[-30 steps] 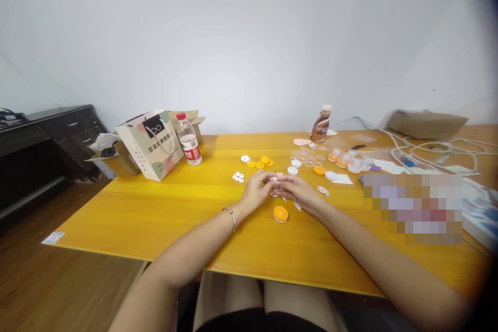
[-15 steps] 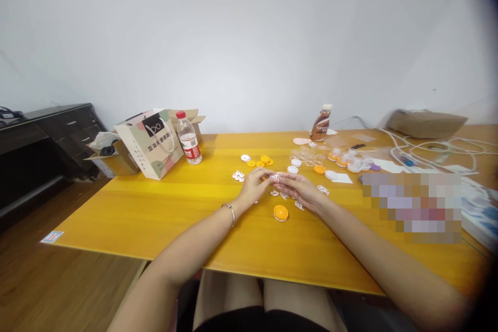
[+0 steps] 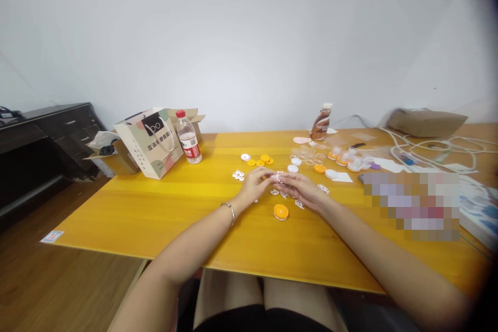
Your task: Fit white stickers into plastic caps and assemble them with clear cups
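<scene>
My left hand (image 3: pixel 254 185) and my right hand (image 3: pixel 299 189) meet over the middle of the yellow table (image 3: pixel 163 212). Between their pinched fingertips is a small white perforated piece (image 3: pixel 276 178). More small white pieces (image 3: pixel 299 204) lie on the table under and beside my hands. An orange round cap (image 3: pixel 280 212) sits just in front of them. A cluster of white pieces (image 3: pixel 238 175) lies to the left, and orange and white discs (image 3: pixel 261 160) lie beyond. A bracelet circles my left wrist.
A paper gift bag (image 3: pixel 150 142) and a water bottle (image 3: pixel 188 137) stand at the back left. A brown drink bottle (image 3: pixel 321 122) stands at the back. Clear cups and caps (image 3: pixel 342 159), white cables (image 3: pixel 436 150) and a brown envelope (image 3: pixel 426 122) fill the right side.
Both hands have lifted slightly and drawn a little away from me, still pinching the small white piece. The view has shifted only slightly.
</scene>
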Available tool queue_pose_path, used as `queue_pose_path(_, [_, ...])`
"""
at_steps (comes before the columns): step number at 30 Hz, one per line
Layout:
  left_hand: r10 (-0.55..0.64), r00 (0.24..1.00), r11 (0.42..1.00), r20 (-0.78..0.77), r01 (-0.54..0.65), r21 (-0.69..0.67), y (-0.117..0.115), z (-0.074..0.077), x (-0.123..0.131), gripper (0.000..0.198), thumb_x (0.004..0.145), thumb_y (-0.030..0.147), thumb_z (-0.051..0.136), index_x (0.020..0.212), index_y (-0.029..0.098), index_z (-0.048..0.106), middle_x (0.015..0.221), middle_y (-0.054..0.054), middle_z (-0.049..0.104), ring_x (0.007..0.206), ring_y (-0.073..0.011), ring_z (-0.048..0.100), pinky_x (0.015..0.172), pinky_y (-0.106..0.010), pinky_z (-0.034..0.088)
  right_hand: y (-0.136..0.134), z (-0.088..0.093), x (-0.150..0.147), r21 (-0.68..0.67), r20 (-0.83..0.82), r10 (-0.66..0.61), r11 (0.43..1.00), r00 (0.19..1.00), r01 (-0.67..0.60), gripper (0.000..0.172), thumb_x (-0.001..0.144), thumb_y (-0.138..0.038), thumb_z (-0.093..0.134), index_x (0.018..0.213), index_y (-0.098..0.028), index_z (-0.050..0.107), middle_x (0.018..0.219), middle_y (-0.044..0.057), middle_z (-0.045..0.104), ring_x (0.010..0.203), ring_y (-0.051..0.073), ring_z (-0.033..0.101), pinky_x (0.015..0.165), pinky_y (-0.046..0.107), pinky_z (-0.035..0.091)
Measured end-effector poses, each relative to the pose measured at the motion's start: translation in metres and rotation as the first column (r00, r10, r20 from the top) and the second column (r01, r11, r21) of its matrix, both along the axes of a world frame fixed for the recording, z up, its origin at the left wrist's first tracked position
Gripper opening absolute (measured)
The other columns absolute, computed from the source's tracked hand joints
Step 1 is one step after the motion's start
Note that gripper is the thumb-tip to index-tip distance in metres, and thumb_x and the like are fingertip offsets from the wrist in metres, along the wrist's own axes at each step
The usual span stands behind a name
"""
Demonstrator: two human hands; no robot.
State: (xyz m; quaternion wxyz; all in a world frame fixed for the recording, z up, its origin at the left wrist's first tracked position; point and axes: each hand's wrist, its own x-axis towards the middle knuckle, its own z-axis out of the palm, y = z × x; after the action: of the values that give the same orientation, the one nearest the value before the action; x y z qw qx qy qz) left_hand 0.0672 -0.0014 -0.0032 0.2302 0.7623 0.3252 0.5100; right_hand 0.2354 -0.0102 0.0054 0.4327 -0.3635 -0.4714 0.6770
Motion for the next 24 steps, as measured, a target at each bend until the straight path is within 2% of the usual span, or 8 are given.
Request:
queue_pose_path(4, [-0.011,1.000,0.999,-0.002,0.011,0.052,-0.0010,0.0002,-0.0006,0.018,0.079,0.027,0.056,0.090,0.017,0.065,0.085,-0.005,0.062,0.081,-0.0139,0.056,0.075,-0.026,0.045,0.0006,0.0022,0.0018,-0.015,-0.032,-0.041,0.999,0.999,0.041,0.012,0.075,-0.013,0.059,0.085,-0.016,0.066,0.085,0.005,0.071,0.077,0.011,0.066,0.079,0.020,0.052])
queue_pose_path(7, [-0.041,0.999,0.996,-0.032,0.043,0.078,-0.0007,-0.0012,-0.0015,0.018,0.079,0.027,0.056,0.092,0.018,0.065,0.086,-0.005,0.061,0.085,-0.0146,0.056,0.080,-0.028,0.044,-0.0009,0.0051,0.0015,-0.003,0.001,-0.027,1.000,1.000,0.027,0.013,0.075,-0.014,0.060,0.086,-0.015,0.066,0.085,0.006,0.071,0.077,0.012,0.066,0.080,0.021,0.052])
queue_pose_path(11, [-0.057,0.997,0.996,-0.054,0.061,0.068,0.0010,-0.0032,-0.0024,0.021,0.079,0.029,0.056,0.096,0.020,0.065,0.087,-0.005,0.059,0.085,-0.0144,0.055,0.079,-0.028,0.045,-0.0029,0.0080,0.0003,-0.010,0.013,-0.006,1.000,1.000,0.006,0.012,0.076,-0.014,0.058,0.084,-0.014,0.067,0.082,0.006,0.071,0.075,0.011,0.066,0.076,0.018,0.053])
queue_pose_path(16, [-0.088,0.993,0.995,-0.077,0.091,0.037,0.0036,-0.0056,-0.0034,0.021,0.079,0.029,0.056,0.096,0.020,0.066,0.086,-0.005,0.059,0.083,-0.0138,0.055,0.076,-0.026,0.045,-0.0011,0.0040,0.0011,-0.008,0.026,-0.019,1.000,0.999,0.019,0.011,0.078,-0.017,0.057,0.080,-0.014,0.067,0.078,0.006,0.071,0.070,0.010,0.066,0.070,0.017,0.054])
queue_pose_path(24, [-0.084,0.989,0.993,-0.121,0.093,0.074,0.0055,-0.0093,-0.0029,0.024,0.080,0.027,0.055,0.101,0.019,0.063,0.089,-0.005,0.059,0.085,-0.0140,0.055,0.079,-0.027,0.045,0.0031,-0.0005,0.0036,-0.010,0.043,-0.011,1.000,0.999,0.011,0.004,0.072,-0.017,0.066,0.073,-0.014,0.068,0.076,0.004,0.070,0.066,0.008,0.064,0.067,0.014,0.053])
